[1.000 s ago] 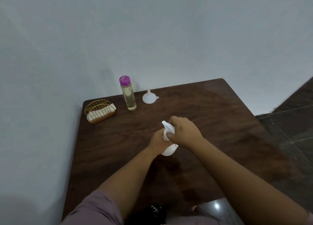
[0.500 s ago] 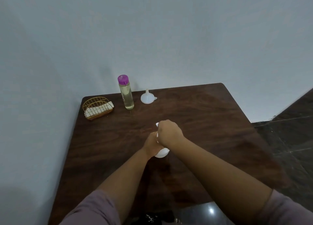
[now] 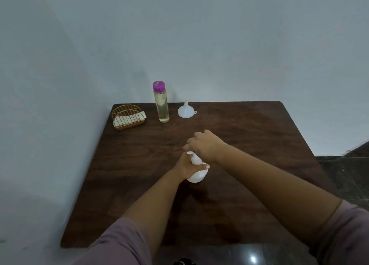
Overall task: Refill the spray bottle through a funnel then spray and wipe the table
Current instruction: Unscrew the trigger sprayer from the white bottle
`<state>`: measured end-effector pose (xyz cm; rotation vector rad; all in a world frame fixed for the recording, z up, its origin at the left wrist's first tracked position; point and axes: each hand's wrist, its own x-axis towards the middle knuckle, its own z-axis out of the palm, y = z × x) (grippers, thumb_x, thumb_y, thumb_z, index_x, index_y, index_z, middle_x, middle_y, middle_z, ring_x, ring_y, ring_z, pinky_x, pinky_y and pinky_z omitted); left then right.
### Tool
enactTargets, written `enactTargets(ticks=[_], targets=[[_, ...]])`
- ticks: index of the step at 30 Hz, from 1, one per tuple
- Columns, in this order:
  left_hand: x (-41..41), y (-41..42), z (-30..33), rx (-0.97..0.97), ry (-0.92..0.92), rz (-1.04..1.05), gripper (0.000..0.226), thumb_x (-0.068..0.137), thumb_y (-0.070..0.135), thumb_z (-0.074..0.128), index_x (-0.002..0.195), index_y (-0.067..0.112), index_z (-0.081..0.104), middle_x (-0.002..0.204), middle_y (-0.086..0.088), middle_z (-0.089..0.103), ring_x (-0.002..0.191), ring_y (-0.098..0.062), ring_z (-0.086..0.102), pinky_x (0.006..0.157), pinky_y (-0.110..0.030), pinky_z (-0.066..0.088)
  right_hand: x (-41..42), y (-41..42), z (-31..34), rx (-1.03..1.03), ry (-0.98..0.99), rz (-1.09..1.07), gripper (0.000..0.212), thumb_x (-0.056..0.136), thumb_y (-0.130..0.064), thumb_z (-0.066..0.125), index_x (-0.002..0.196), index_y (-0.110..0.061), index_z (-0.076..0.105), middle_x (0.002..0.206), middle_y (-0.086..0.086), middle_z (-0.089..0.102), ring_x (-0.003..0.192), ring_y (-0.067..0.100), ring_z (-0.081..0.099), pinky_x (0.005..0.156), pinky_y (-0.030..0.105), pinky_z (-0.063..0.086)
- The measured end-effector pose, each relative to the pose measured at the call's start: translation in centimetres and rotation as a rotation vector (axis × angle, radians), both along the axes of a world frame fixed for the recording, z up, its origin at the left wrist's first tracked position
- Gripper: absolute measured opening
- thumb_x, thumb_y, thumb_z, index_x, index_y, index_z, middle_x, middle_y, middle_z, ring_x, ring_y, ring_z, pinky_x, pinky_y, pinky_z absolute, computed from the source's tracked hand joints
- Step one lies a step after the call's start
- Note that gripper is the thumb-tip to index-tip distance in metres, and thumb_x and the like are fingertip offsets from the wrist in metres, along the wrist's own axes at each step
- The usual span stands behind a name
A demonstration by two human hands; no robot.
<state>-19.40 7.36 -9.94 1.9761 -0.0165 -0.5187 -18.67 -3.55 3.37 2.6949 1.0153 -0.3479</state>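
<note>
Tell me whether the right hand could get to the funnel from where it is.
Probably yes: only bare table lies between the right hand and the funnel, but it is busy on the spray bottle.

Gold wire basket (image 3: 127, 117), half-round, sits at far left corner of the tabletop w/ folded white cloths (image 3: 129, 118) inside. Plain pale grey-blue wall (image 3: 199, 41) behind and to the left. Dark glossy stone floor (image 3: 343, 177) at right, light reflection near bottom edge.

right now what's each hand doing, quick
Left hand: grips the white spray bottle by its body.
Right hand: curled over the bottle's spray head.
</note>
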Motion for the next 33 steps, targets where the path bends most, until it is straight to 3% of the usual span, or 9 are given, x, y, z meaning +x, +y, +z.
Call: enactTargets(ticks=[3,5,9,12,18,24,26,29,33], targets=[[0.2,0.0,0.1,0.031,-0.065,-0.028,0.070,0.074,0.028,0.084,0.133,0.011,0.052,0.132,-0.001,0.055,0.122,-0.017,0.051,0.097,-0.031,0.044,-0.4,0.4,-1.0,-0.030,0.005,-0.054,0.063,0.075,-0.013,0.072,0.131,-0.028,0.045,0.133,0.002,0.046,0.137,0.030,0.025,0.109,0.055,0.023],[0.3,-0.1,0.0,0.024,-0.132,-0.056,0.060,0.077,0.021,0.082,0.130,0.009,0.056,0.130,-0.003,0.059,0.123,-0.020,0.053,0.098,-0.032,0.044,-1.1,-0.1,-1.0,0.246,0.006,-0.177,0.069,0.073,-0.021,0.072,0.133,-0.031,0.040,0.137,0.000,0.037,0.139,0.028,0.019,0.113,0.057,0.017],[-0.1,0.1,-0.6,-0.045,-0.090,0.021,0.045,0.071,0.026,0.086,0.109,0.012,0.067,0.107,0.008,0.069,0.104,-0.011,0.063,0.096,-0.034,0.051,-4.3,-2.2,-3.0,1.144,-0.354,-0.449,0.027,0.076,-0.038,0.074,0.088,-0.019,0.058,0.087,-0.009,0.054,0.084,0.009,0.048,0.076,0.025,0.041],[-0.2,0.1,-0.7,-0.128,-0.027,-0.002,0.036,0.067,0.027,0.085,0.097,0.012,0.071,0.101,-0.004,0.073,0.100,-0.021,0.068,0.090,-0.037,0.055,-7.2,-2.2,-6.4,1.457,-0.151,-0.886,0.028,0.077,-0.026,0.080,0.069,-0.017,0.055,0.066,-0.004,0.056,0.062,0.008,0.052,0.060,0.021,0.042],[-0.1,-0.4,0.4,-0.354,0.193,0.230,0.015,0.085,0.001,0.046,0.084,-0.001,0.061,0.074,-0.012,0.061,0.065,-0.018,0.061,0.058,-0.022,0.051,-7.3,0.8,-10.1,1.512,0.047,-1.112,0.048,0.063,-0.027,0.090,0.102,-0.020,0.062,0.097,-0.009,0.066,0.082,0.004,0.065,0.069,0.011,0.053],[-0.6,-0.4,-0.6,-0.420,0.211,0.281,0.046,0.076,0.020,0.064,0.115,-0.004,0.062,0.112,-0.026,0.063,0.096,-0.030,0.062,0.093,-0.048,0.051,-6.3,1.5,-10.8,1.521,-0.069,-1.117,0.043,0.062,-0.034,0.089,0.094,-0.021,0.062,0.093,-0.009,0.065,0.087,0.007,0.062,0.070,0.013,0.048],[-1.0,-0.5,-0.2,-0.183,0.151,0.192,0.042,0.085,0.011,0.063,0.123,-0.004,0.057,0.124,-0.023,0.061,0.103,-0.025,0.058,0.101,-0.044,0.047,-6.3,1.2,-10.9,1.518,-0.054,-1.072,0.034,0.072,-0.028,0.084,0.097,-0.020,0.062,0.098,-0.008,0.062,0.092,0.009,0.061,0.070,0.006,0.044],[-0.5,-0.3,-1.1,0.128,-0.049,0.102,0.027,0.089,0.008,0.061,0.115,0.001,0.060,0.112,-0.015,0.062,0.101,-0.026,0.059,0.093,-0.034,0.049,-6.7,0.5,-11.6,1.446,0.046,-0.988,0.031,0.091,-0.022,0.065,0.120,-0.012,0.062,0.117,-0.007,0.051,0.112,0.014,0.055,0.080,0.006,0.042],[-0.5,-0.4,-0.4,-0.094,0.153,0.159,0.005,0.090,0.016,0.056,0.094,0.019,0.055,0.093,0.001,0.065,0.087,-0.016,0.065,0.080,-0.024,0.053,-6.8,0.7,-11.7,1.328,0.108,-0.888,0.048,0.086,-0.042,0.066,0.126,-0.020,0.051,0.120,-0.012,0.045,0.117,0.014,0.047,0.089,0.028,0.047]])
